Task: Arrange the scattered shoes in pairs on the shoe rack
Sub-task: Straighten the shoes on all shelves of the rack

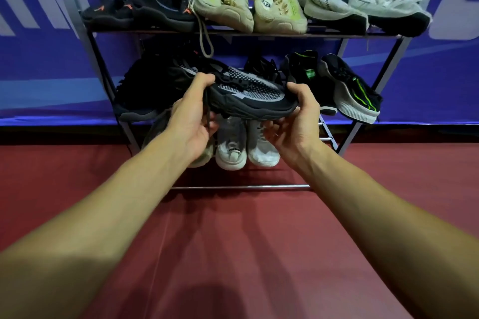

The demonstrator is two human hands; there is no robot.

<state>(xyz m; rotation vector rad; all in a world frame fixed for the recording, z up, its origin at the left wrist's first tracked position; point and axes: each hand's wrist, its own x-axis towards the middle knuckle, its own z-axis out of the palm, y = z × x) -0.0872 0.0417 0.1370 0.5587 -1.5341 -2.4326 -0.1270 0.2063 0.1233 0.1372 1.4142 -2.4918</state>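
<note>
Blue wall (51,65) behind shoe rack (259,33); black-grey sneaker (248,93) crosswise, toe rightward.

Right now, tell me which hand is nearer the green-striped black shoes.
Right. The right hand holds the grey-black shoe beside the green-striped black shoes; the left hand holds its far end.

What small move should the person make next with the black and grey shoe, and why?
Probably ease the black and grey shoe forward onto the middle level of the shoe rack, beside the dark shoe at its left, which may be its mate. The left hand and right hand hold it by both ends before that level.
</note>
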